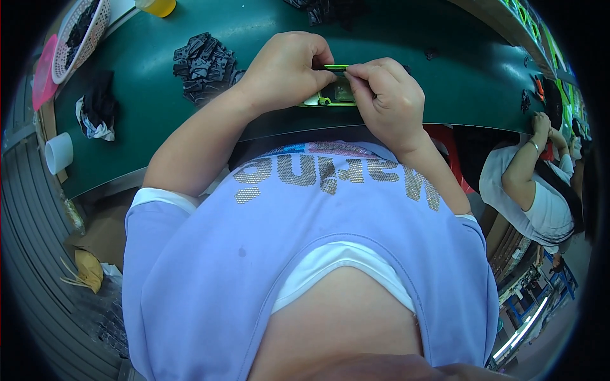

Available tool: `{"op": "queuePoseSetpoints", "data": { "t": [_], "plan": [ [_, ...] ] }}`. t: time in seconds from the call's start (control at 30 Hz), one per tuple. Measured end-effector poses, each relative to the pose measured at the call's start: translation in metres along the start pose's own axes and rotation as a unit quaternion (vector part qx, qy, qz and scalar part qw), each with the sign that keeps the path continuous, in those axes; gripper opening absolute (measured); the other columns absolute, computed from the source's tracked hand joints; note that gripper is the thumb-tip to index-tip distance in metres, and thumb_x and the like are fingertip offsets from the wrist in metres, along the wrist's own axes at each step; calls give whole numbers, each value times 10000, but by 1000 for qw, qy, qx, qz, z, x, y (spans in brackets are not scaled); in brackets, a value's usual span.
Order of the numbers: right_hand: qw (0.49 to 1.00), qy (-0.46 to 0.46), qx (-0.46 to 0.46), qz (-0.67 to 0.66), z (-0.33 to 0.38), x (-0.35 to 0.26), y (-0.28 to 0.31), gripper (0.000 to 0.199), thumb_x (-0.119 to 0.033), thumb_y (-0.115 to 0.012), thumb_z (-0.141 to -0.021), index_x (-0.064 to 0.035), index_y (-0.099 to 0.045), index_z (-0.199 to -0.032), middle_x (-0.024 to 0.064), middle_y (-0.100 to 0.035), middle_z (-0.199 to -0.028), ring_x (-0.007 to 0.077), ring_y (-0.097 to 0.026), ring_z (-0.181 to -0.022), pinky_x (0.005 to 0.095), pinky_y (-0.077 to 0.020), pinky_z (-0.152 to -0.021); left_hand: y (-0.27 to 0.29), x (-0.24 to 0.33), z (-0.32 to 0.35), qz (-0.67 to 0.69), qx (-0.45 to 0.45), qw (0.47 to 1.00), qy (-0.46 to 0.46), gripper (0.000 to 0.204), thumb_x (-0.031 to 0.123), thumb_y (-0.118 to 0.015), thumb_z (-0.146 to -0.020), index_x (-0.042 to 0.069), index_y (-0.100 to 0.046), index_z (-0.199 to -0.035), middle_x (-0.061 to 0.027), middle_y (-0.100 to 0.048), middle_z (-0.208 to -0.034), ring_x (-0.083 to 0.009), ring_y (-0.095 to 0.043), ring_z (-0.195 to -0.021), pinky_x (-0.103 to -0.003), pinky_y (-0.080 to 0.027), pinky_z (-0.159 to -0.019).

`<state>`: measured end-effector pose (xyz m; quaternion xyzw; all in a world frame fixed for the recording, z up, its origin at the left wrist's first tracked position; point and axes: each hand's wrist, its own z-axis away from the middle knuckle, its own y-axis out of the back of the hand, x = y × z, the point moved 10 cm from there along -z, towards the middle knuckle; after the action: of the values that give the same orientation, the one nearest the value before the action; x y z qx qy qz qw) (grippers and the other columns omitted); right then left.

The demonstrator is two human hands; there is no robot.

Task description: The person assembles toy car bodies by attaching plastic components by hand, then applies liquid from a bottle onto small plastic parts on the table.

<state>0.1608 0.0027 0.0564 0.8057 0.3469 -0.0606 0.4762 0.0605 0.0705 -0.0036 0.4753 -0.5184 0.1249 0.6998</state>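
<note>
Lavender shirt [210,267] fills the lower field, nearest the lens, with a white collar band and glittering lettering across the chest. Beyond it, both forearms reach to the near edge of the green bench [146,120].

Left grip [286,70]: thumb and forefinger pinched at the left end of a lime-green strip [337,67]. Right grip [391,95]: fingertips closed on the right end of same. Just below the strip, between the hands, near the bench edge: lime-green frame [335,103] around a darker panel. Whether strip and frame are joined: cannot tell.

Bench, left of the left wrist: heap of black parts [204,66], loosely piled. Second dark heap [327,9] at the far edge, partly cut off. Far left: white basket [92,35] with dark contents, pink tray [44,76] beside it, black-and-white cloth [97,108], white cup [60,153] on its side at the edge. Yellow container [159,6] at top left.

Right: co-worker [524,190] in a white top, near an orange-handled tool [539,87].
</note>
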Motion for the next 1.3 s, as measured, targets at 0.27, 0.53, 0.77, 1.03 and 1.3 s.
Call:
{"op": "queuePoseSetpoints", "data": {
  "t": [0.27, 0.53, 0.77, 1.03, 1.3],
  "plan": [
    [999, -34, -10, -23, 0, 8, -1, 92, -32, -713, -749, -60, -679, -830, 83, -641, -783, 252, -642, -683, 327, -530, -597, 1, -4, 1, 1, 18, 1000, 14, 220, 168, -770, -717, -14, -678, -799, -157, -658, -758, -276, -648, -671, -348, -514, -609],
    [1000, -18, -11, -1, 2, 7, -4, 88, -40, -718, -740, -66, -684, -818, 78, -634, -762, 247, -641, -681, 329, -525, -595, 2, -3, 0, 4, 26, 1000, -6, 207, 157, -758, -717, -15, -675, -799, -160, -659, -765, -280, -651, -683, -350, -515, -612],
    [999, 2, -35, 9, -3, 5, -6, 119, -54, -727, -731, -66, -674, -838, 76, -624, -766, 249, -626, -673, 339, -512, -592, 3, 3, -1, -49, 16, 998, -28, 156, 108, -751, -755, -11, -674, -822, -89, -661, -732, -145, -628, -638, -277, -501, -575],
    [990, 55, -56, 119, -21, 8, 0, 193, -135, -749, -732, -67, -702, -907, 62, -635, -830, 240, -608, -856, 353, -495, -753, 5, 4, 0, -21, 43, 998, -40, 193, 167, -722, -725, -9, -673, -787, -151, -650, -731, -274, -643, -659, -352, -512, -601],
    [949, 139, -240, 149, -23, 4, -31, 110, -154, -688, -763, -53, -654, -740, 78, -622, -737, 244, -637, -780, 358, -506, -742, 3, 4, 0, -53, 27, 997, -41, 168, 119, -749, -756, -17, -674, -823, -90, -663, -748, -154, -631, -646, -273, -502, -584]
  ]
}}
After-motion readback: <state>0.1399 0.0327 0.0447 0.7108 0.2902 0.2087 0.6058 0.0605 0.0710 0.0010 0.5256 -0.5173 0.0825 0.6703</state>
